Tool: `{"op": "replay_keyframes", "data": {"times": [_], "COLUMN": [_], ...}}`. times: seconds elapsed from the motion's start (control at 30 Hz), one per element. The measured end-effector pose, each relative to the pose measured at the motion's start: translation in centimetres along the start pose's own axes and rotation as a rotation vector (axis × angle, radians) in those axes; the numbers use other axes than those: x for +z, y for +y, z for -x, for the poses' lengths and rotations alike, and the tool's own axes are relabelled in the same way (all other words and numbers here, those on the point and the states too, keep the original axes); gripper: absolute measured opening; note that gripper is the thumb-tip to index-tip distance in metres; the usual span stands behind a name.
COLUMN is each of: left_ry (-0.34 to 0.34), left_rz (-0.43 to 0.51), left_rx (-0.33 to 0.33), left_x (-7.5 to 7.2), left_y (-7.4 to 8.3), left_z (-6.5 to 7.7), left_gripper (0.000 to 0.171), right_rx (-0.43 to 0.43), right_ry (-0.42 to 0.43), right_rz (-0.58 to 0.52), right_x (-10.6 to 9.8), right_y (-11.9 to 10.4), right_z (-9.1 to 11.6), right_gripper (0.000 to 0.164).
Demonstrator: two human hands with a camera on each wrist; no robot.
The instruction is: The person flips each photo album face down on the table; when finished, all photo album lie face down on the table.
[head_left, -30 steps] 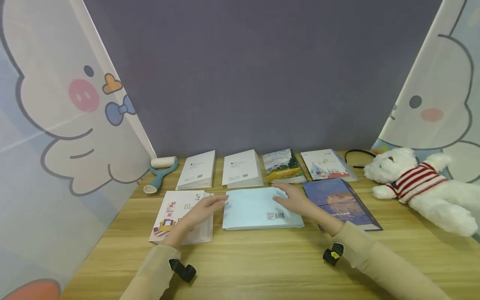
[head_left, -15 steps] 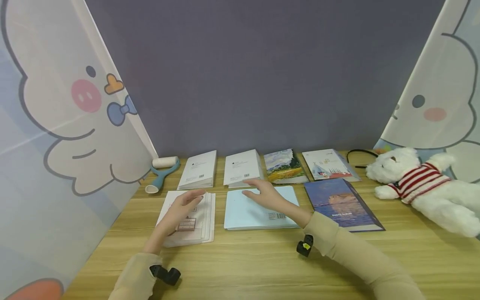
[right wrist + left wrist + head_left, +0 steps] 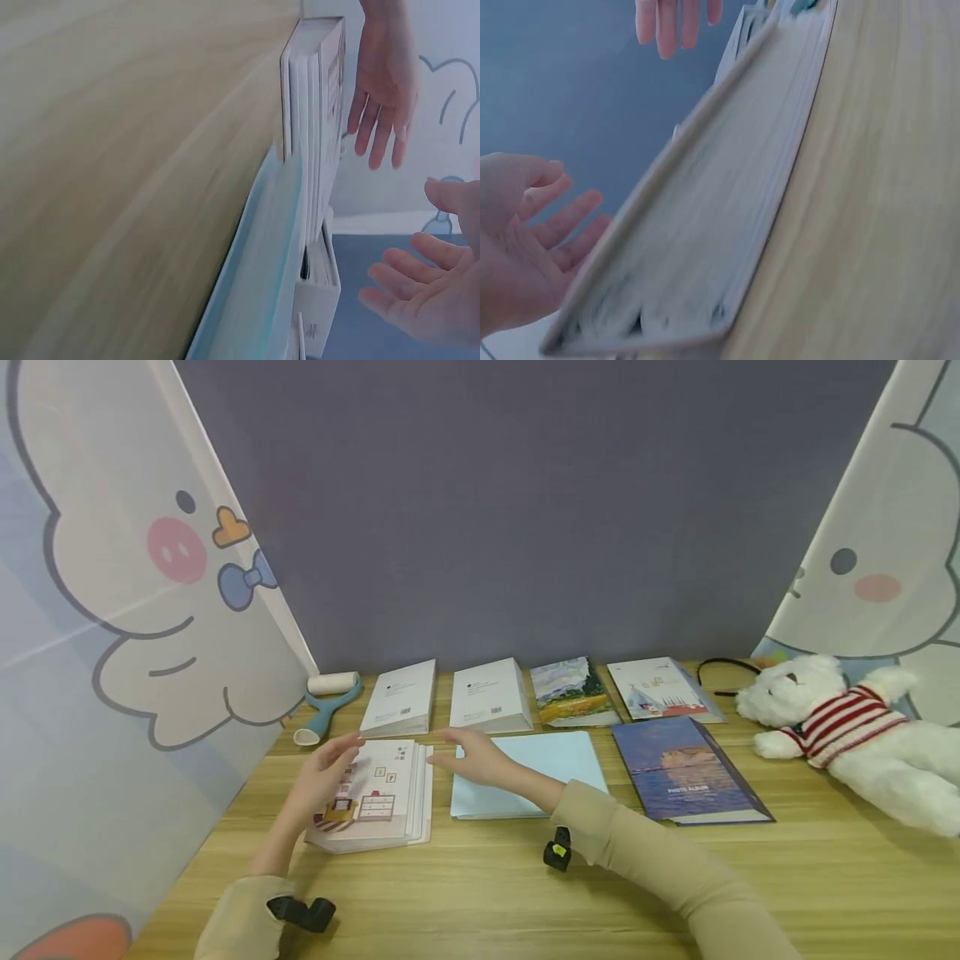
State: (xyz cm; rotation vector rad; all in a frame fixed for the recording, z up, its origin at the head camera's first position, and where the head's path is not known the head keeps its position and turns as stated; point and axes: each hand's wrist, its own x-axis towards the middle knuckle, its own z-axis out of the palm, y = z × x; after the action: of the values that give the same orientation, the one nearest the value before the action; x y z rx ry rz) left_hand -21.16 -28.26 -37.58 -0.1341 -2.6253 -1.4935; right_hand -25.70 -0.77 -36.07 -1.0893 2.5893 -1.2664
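My left hand (image 3: pixel 318 781) hovers with relaxed fingers at the left side of a white photo album (image 3: pixel 384 789) printed with furniture drawings. To the album's right is my right hand (image 3: pixel 483 762), fingers loosely spread, between it and a light blue album (image 3: pixel 577 760). In the right wrist view the right hand (image 3: pixel 431 277) holds nothing, and the left hand (image 3: pixel 386 82) hangs above the white album (image 3: pixel 330 82). The left wrist view shows the white album's page edges (image 3: pixel 705 202) close up, with the left hand (image 3: pixel 525 240) beside them.
Along the back lie two white albums (image 3: pixel 399 697) (image 3: pixel 487 693), a landscape-painting album (image 3: pixel 573 693) and a tent-print album (image 3: pixel 656 687). A dark blue photo album (image 3: pixel 678 768) lies at right, near a white teddy bear (image 3: pixel 832 727). A lint roller (image 3: pixel 322 706) is at back left.
Both hands have moved left, away from the light blue album. The right hand has crossed over it toward the white album, and the left hand has passed to that album's left side.
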Motion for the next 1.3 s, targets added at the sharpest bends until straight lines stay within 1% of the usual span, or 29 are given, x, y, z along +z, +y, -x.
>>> {"op": "replay_keyframes", "data": {"times": [0.07,0.17,0.3,0.37,0.43,0.5,0.63,0.7,0.77,0.83,0.97,1.07,1.17,1.3], "left_ry": [0.018,0.03,0.074,0.082,0.07,0.044,-0.001,-0.02,-0.034,-0.051,-0.081,-0.091,-0.088,-0.08], "left_rz": [-0.003,0.01,-0.006,-0.015,-0.019,-0.019,-0.04,-0.049,-0.062,-0.076,-0.088,-0.057,-0.033,0.015], "left_rx": [-0.014,-0.014,-0.028,-0.051,-0.07,-0.076,-0.103,-0.124,-0.144,-0.17,-0.209,-0.237,-0.275,-0.315], "left_x": [-0.5,-1.1,-1.5,-1.6,-1.8,-2.0,-2.2,-2.3,-2.3,-2.2,-2.0,-1.9,-1.8,-1.7], "left_y": [-0.3,-0.8,-1.4,-1.7,-2.0,-2.3,-2.8,-3.0,-3.2,-3.2,-3.3,-3.1,-2.9,-2.7], "left_z": [0.2,0.4,0.5,0.5,0.5,0.6,0.6,0.6,0.7,0.8,0.8,0.8,0.8,0.8], "left_gripper": [0.053,0.053,0.05,0.05,0.05,0.051,0.053,0.054,0.057,0.06,0.062,0.059,0.058,0.061], "right_rx": [0.004,-0.006,-0.024,-0.011,0.016,0.04,0.041,0.036,0.033,0.036,0.079,0.078,0.044,0.046], "right_ry": [-0.022,-0.04,-0.063,-0.089,-0.121,-0.159,-0.236,-0.267,-0.289,-0.299,-0.32,-0.334,-0.34,-0.336], "right_rz": [-0.027,-0.047,-0.052,-0.047,-0.034,0.007,0.108,0.129,0.118,0.113,0.113,0.151,0.188,0.183], "right_x": [0.6,1.4,2.5,3.1,3.7,4.1,4.9,5.1,5.3,5.4,5.5,5.5,5.6,5.6], "right_y": [-0.5,-1.0,-1.0,-0.9,-0.9,-1.0,-1.3,-1.4,-1.3,-1.3,-1.3,-1.4,-1.5,-1.6], "right_z": [-0.4,-0.8,-1.5,-1.8,-2.1,-2.2,-2.5,-2.6,-2.7,-2.7,-2.7,-2.7,-2.7,-2.6], "right_gripper": [0.049,0.05,0.05,0.051,0.053,0.056,0.061,0.062,0.063,0.064,0.066,0.067,0.066,0.066]}}
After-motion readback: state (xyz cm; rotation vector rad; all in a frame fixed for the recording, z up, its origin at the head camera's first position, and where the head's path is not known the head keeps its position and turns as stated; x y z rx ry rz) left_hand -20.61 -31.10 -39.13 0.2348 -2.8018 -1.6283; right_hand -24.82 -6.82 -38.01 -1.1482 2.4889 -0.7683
